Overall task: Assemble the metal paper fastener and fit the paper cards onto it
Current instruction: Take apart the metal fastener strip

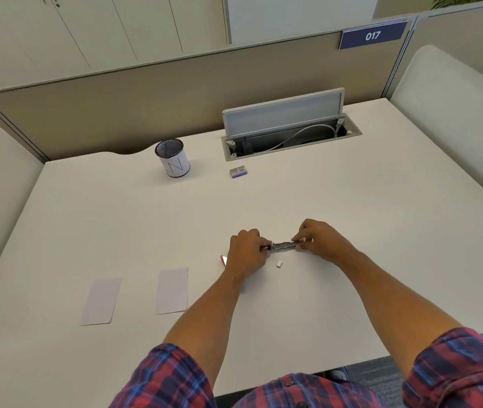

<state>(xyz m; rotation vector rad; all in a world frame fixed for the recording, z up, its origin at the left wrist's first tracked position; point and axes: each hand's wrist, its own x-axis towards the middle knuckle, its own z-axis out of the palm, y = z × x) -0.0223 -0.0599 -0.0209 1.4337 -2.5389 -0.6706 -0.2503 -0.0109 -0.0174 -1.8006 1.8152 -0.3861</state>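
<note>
While my left hand and right hand pinch the metal fastener above the desk, assembly looks unfinished; both paper cards lie unfitted, left.

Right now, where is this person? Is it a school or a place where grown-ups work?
Most likely an office, at a desk inside a cubicle. A divider panel stands behind the white desk, a blue sign reading 017 numbers the spot, and an open cable hatch is set into the desktop.
</note>
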